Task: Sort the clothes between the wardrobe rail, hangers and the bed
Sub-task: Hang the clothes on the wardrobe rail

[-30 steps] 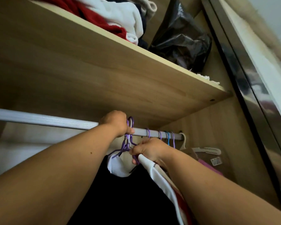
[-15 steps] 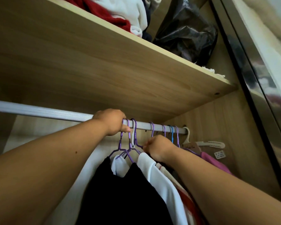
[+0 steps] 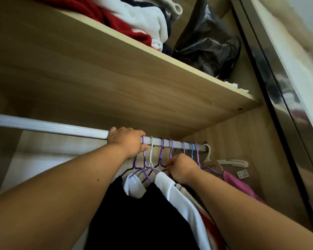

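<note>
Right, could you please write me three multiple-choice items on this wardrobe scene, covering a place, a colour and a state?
1. Where is the crumpled black plastic bag? A on a chair; B on the light wooden shelf; C on a bed.
2. What colour is the leftmost hanging garment? A black; B green; C yellow.
3. What is the left hand doing? A lying flat; B holding a shoe; C gripping the silver metal rail.
Answers: B, the bag sits on the shelf above the rail; A, the cloth is black; C, its fingers curl over the rail.
</note>
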